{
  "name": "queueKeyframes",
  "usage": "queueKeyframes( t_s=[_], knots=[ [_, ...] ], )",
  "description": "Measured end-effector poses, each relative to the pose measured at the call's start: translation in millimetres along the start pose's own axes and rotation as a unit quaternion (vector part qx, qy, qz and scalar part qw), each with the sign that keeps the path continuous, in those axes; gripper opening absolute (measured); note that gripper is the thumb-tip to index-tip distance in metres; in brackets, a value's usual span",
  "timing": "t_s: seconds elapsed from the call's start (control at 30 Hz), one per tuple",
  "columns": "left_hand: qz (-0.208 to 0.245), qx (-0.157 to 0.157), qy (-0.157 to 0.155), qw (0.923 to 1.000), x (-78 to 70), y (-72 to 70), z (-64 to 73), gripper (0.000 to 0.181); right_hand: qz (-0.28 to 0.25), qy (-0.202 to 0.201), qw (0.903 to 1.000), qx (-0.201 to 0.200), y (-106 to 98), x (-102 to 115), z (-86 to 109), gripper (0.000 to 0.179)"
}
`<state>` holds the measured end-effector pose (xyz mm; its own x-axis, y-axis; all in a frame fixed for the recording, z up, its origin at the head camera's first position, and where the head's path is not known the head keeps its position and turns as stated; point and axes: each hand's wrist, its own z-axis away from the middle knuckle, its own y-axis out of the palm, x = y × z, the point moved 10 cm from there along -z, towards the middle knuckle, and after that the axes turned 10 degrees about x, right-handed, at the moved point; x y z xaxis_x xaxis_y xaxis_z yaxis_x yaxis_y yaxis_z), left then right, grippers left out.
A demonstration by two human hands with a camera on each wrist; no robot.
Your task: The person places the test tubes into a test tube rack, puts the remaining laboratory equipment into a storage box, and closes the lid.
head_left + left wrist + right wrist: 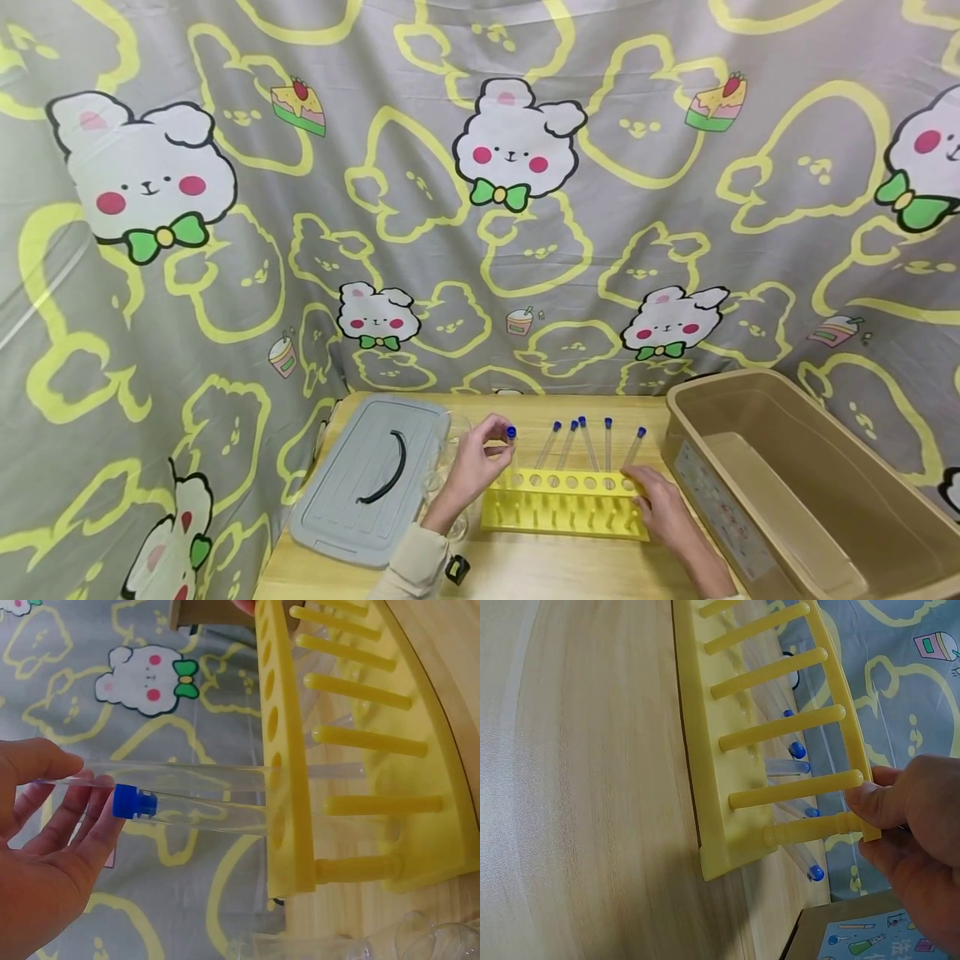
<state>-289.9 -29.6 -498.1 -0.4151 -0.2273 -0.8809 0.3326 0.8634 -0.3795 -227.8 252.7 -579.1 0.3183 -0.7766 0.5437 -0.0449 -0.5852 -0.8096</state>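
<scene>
A yellow test tube rack (566,525) stands on the table with a row of round holes and a row of pegs. My left hand (480,454) is at its left end, pinching the upper part of a clear test tube (195,776) that passes through a hole. Beside it, a tube with a blue cap (133,802) stands in the end hole. The held tube's top is hidden by my fingers. My right hand (663,508) grips the rack's right end between thumb and fingers (877,806). Behind the rack lie several blue-capped test tubes (607,442).
A grey lid (352,483) with a black handle lies at the left. Clear glassware (457,527) stands between it and the rack. A large brown bin (690,467) is at the right. A small black object (457,569) sits near my left sleeve. Patterned cloth hangs behind.
</scene>
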Motion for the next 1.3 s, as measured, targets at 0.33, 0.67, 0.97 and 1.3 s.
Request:
queueKeyframes(
  t_s=[0.33, 0.67, 0.97, 1.3],
  knots=[
    [-0.025, 0.014, 0.016, 0.9995, 3.6, 6.2, -0.1, 0.029, -0.001, 0.001, 1.0000, -0.001, -0.2, -1.0, -0.2, 0.052],
    [-0.046, 0.026, 0.004, 0.9986, 8.0, 10.0, -1.7, 0.033, 0.004, -0.004, 1.0000, -0.004, 0.2, -0.5, 0.3, 0.052],
    [-0.100, 0.052, 0.009, 0.9936, 8.8, 19.8, -2.7, 0.035, 0.000, 0.010, 0.9999, 0.010, 0.6, -1.8, -0.7, 0.051],
    [-0.150, 0.081, 0.005, 0.9853, 8.9, 29.1, -2.7, 0.033, 0.003, 0.006, 1.0000, 0.004, 1.5, -0.9, 0.0, 0.050]
  ],
)
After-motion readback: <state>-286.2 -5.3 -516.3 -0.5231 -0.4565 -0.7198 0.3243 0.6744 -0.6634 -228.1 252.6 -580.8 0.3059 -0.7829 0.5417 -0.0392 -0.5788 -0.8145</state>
